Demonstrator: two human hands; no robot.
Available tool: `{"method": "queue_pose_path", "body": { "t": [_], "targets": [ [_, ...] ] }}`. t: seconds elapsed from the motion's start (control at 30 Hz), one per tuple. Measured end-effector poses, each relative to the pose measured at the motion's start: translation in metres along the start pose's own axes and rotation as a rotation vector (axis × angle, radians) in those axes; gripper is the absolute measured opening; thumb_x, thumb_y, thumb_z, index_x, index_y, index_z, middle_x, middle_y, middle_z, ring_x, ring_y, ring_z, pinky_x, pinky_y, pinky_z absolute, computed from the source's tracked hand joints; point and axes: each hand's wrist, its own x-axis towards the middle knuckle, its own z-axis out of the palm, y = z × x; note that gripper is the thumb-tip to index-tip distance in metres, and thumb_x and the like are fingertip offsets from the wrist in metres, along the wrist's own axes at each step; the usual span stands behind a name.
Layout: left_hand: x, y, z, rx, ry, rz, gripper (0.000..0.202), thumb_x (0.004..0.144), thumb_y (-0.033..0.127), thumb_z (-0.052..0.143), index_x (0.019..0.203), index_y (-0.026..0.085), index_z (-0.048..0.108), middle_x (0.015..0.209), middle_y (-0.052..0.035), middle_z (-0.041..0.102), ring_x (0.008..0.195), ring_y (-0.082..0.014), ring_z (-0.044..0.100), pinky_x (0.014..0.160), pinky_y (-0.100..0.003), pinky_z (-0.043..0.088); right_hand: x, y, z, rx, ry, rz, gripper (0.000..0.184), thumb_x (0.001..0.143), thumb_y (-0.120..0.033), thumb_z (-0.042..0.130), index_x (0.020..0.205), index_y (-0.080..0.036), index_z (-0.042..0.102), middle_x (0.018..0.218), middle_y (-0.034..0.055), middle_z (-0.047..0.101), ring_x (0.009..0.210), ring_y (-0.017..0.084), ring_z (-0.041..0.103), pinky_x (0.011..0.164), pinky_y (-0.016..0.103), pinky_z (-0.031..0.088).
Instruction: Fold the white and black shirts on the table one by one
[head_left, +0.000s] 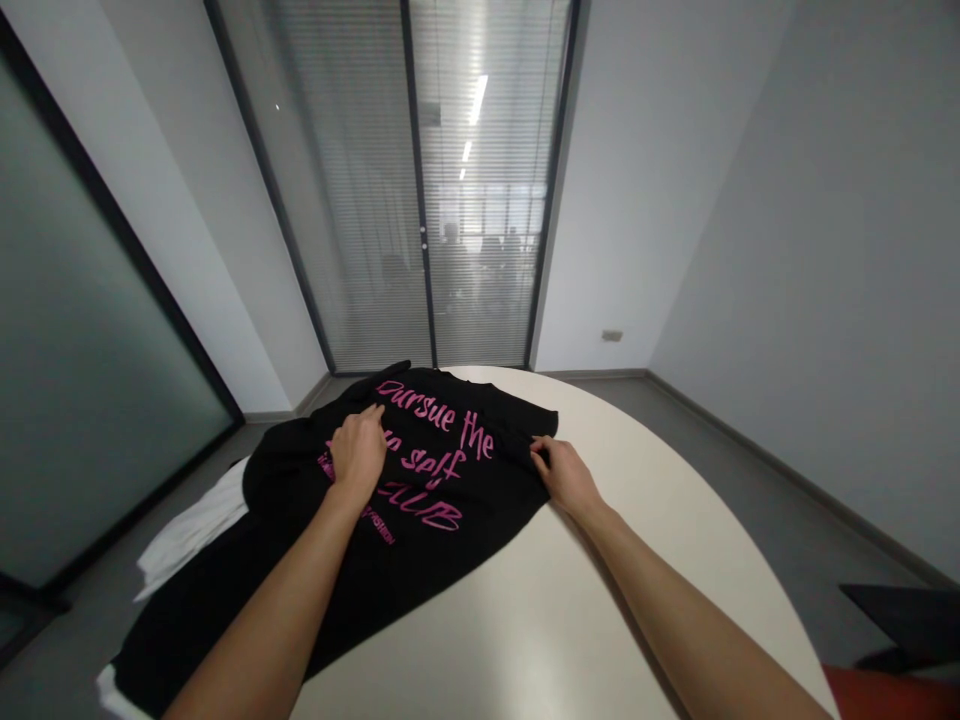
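A black T-shirt [420, 520] with pink lettering lies spread on a round white table [615, 560]. My left hand [358, 452] rests flat on the shirt's middle, over the print, fingers stretched out. My right hand [564, 474] is at the shirt's right edge, near a sleeve, with its fingers pinched on the black fabric there. Both forearms reach in from the bottom of the view.
White cloth [196, 528] lies under the shirt's left side and hangs off the table edge. Beyond the table stand glass doors with blinds [420, 190]. A frosted glass wall [75, 350] is at the left, and a dark object with something red [900, 650] at bottom right.
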Motion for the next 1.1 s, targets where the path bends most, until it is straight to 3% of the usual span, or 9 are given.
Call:
{"method": "queue_pose_path", "body": {
  "t": [0.17, 0.33, 0.43, 0.57, 0.63, 0.7, 0.8, 0.9, 1.1],
  "targets": [
    [-0.001, 0.022, -0.017, -0.169, 0.175, 0.132, 0.044, 0.094, 0.012, 0.043, 0.132, 0.019, 0.065, 0.136, -0.0055, 0.064, 0.115, -0.0261, 0.061, 0.100, -0.041, 0.050, 0.001, -0.001, 0.001, 0.035, 0.046, -0.009, 0.012, 0.095, -0.024, 0.051, 0.098, -0.020, 0.062, 0.118, 0.0107, 0.068, 0.116, 0.023, 0.060, 0.100, 0.037, 0.046],
    [-0.016, 0.068, -0.040, -0.435, 0.172, 0.273, 0.039, 0.094, 0.012, 0.046, 0.126, 0.019, 0.068, 0.131, -0.0049, 0.067, 0.117, -0.0210, 0.062, 0.106, -0.036, 0.049, 0.004, -0.003, -0.014, 0.076, 0.168, 0.083, 0.024, 0.096, -0.029, 0.043, 0.107, -0.018, 0.061, 0.109, 0.0124, 0.070, 0.103, 0.026, 0.063, 0.093, 0.039, 0.048],
    [-0.031, 0.094, -0.058, -0.545, 0.018, 0.342, 0.036, 0.095, 0.014, 0.047, 0.124, 0.020, 0.068, 0.134, -0.0050, 0.065, 0.120, -0.0189, 0.062, 0.108, -0.033, 0.047, 0.008, 0.011, -0.025, 0.113, 0.294, 0.159, 0.034, 0.096, -0.032, 0.039, 0.117, -0.016, 0.060, 0.112, 0.0143, 0.069, 0.105, 0.028, 0.063, 0.094, 0.041, 0.049],
    [-0.046, 0.110, -0.075, -0.560, -0.460, 0.497, 0.030, 0.093, 0.030, 0.058, 0.122, 0.028, 0.069, 0.110, -0.0003, 0.076, 0.100, -0.0189, 0.071, 0.090, -0.030, 0.055, 0.011, 0.032, -0.033, 0.014, 0.316, 0.197, 0.037, 0.091, -0.021, 0.039, 0.117, -0.012, 0.063, 0.118, 0.0181, 0.068, 0.118, 0.030, 0.059, 0.105, 0.047, 0.043],
    [-0.047, 0.109, -0.071, -0.489, -0.479, 0.470, 0.028, 0.095, 0.035, 0.057, 0.118, 0.028, 0.070, 0.104, -0.0011, 0.076, 0.099, -0.0204, 0.070, 0.088, -0.032, 0.055, 0.010, 0.028, -0.035, -0.072, 0.312, 0.170, 0.037, 0.091, -0.020, 0.040, 0.115, -0.011, 0.066, 0.121, 0.0190, 0.067, 0.126, 0.032, 0.053, 0.111, 0.050, 0.038],
    [-0.044, 0.102, -0.059, -0.358, -0.291, 0.367, 0.034, 0.094, 0.034, 0.058, 0.125, 0.024, 0.067, 0.123, -0.0084, 0.070, 0.116, -0.0270, 0.063, 0.099, -0.039, 0.050, 0.006, 0.013, -0.034, -0.076, 0.275, 0.071, 0.038, 0.095, -0.027, 0.040, 0.117, -0.012, 0.067, 0.128, 0.0178, 0.065, 0.128, 0.031, 0.051, 0.113, 0.050, 0.037],
    [-0.036, 0.084, -0.032, -0.172, -0.099, 0.210, 0.060, 0.085, 0.042, 0.069, 0.140, 0.021, 0.056, 0.156, -0.0180, 0.039, 0.141, -0.0451, 0.037, 0.111, -0.058, 0.035, -0.006, -0.023, -0.029, -0.014, 0.116, -0.126, 0.050, 0.096, -0.047, 0.048, 0.134, -0.017, 0.058, 0.141, 0.0140, 0.057, 0.132, 0.029, 0.049, 0.115, 0.047, 0.036],
    [-0.025, 0.063, -0.011, -0.122, -0.070, 0.151, 0.055, 0.090, 0.043, 0.061, 0.139, 0.019, 0.056, 0.161, -0.0192, 0.028, 0.145, -0.0474, 0.027, 0.111, -0.060, 0.034, -0.020, -0.048, -0.021, -0.057, -0.127, -0.238, 0.066, 0.088, -0.062, 0.057, 0.143, -0.027, 0.050, 0.156, 0.0100, 0.041, 0.146, 0.034, 0.032, 0.118, 0.061, 0.022],
    [-0.002, 0.019, 0.004, -0.097, -0.040, 0.059, 0.035, 0.096, 0.028, 0.045, 0.125, 0.014, 0.059, 0.155, -0.0162, 0.041, 0.148, -0.0399, 0.024, 0.116, -0.060, 0.027, -0.023, -0.052, -0.019, -0.026, -0.401, -0.207, 0.024, 0.094, -0.045, 0.055, 0.101, -0.024, 0.063, 0.147, 0.0067, 0.052, 0.147, 0.035, 0.029, 0.112, 0.072, 0.015]
  ]
}}
